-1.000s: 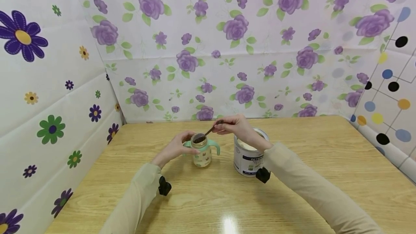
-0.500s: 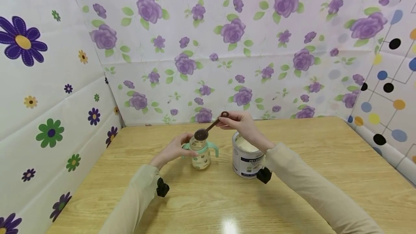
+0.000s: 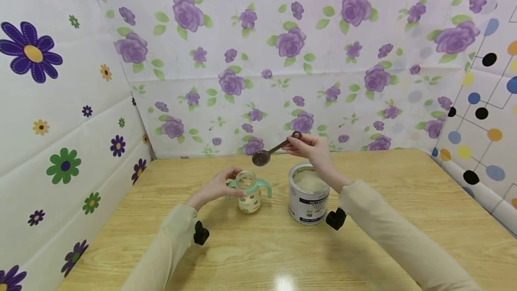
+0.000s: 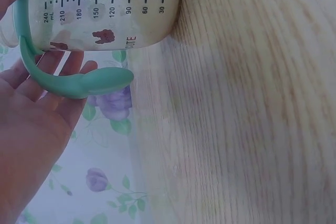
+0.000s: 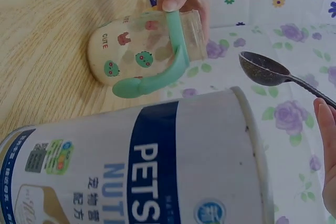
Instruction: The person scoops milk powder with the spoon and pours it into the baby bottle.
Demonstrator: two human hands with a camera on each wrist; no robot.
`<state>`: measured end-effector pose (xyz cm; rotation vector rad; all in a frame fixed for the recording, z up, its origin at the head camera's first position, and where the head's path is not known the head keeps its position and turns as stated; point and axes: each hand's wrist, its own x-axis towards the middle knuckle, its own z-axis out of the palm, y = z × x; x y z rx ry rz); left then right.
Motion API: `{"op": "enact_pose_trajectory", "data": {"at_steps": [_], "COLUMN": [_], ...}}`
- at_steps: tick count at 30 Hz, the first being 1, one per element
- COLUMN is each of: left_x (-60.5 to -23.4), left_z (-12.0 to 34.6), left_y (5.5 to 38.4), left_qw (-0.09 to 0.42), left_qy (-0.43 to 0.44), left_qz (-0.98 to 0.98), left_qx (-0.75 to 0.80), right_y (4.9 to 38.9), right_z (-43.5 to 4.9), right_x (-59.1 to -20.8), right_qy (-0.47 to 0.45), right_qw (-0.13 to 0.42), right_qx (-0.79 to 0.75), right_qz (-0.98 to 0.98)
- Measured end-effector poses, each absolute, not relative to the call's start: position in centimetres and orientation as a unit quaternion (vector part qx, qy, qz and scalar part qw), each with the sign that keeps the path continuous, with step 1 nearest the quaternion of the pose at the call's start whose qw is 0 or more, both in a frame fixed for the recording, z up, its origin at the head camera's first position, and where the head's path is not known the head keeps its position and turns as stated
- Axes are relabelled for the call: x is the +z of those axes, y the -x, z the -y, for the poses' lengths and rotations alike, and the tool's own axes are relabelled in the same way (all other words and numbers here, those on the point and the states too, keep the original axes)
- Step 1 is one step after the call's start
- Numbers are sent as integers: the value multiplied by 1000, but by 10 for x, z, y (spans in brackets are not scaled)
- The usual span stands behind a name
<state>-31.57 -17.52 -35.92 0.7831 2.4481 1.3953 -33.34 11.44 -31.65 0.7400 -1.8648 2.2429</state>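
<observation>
A clear baby bottle (image 3: 250,204) with a mint-green two-handled collar stands uncapped and upright on the table. My left hand (image 3: 215,188) grips it round the neck, thumb in front and fingers behind. Milliliter marks and small printed animals show on the bottle (image 4: 105,11) in the left wrist view. With my right hand (image 3: 315,151) I pinch the handle of a dark brown measuring spoon (image 3: 261,158), raised above and right of the bottle's mouth. Traces of powder cling to the spoon's bowl (image 5: 265,68). Under my right hand stands an open tin (image 3: 308,210) of pale powder (image 3: 310,180).
The wooden table (image 3: 242,255) spreads around the bottle and tin, which stand a short gap apart. Behind it hangs a flowered cloth (image 3: 250,93), with a daisy-print cloth (image 3: 72,116) on the left and a dotted one (image 3: 484,125) on the right.
My right hand has lifted the measuring spoon out of the bottle's mouth and moved it up and to the right, toward the tin. The left hand keeps its grip on the bottle.
</observation>
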Motion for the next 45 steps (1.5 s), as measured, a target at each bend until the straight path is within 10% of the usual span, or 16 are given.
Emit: {"op": "enact_pose_trajectory", "data": {"at_steps": [23, 45], "left_x": [-330, -324], "left_z": [157, 85], "left_y": [326, 310], "left_qw": [27, 52], "left_qy": [-325, -364], "left_qz": [-802, -786], "left_qx": [501, 497], "right_y": [324, 309], "right_z": [-170, -211], "right_x": [-301, -302], "right_qy": [-220, -249], "right_qw": [92, 132], "right_qx": [774, 683], "right_qz": [586, 673]}}
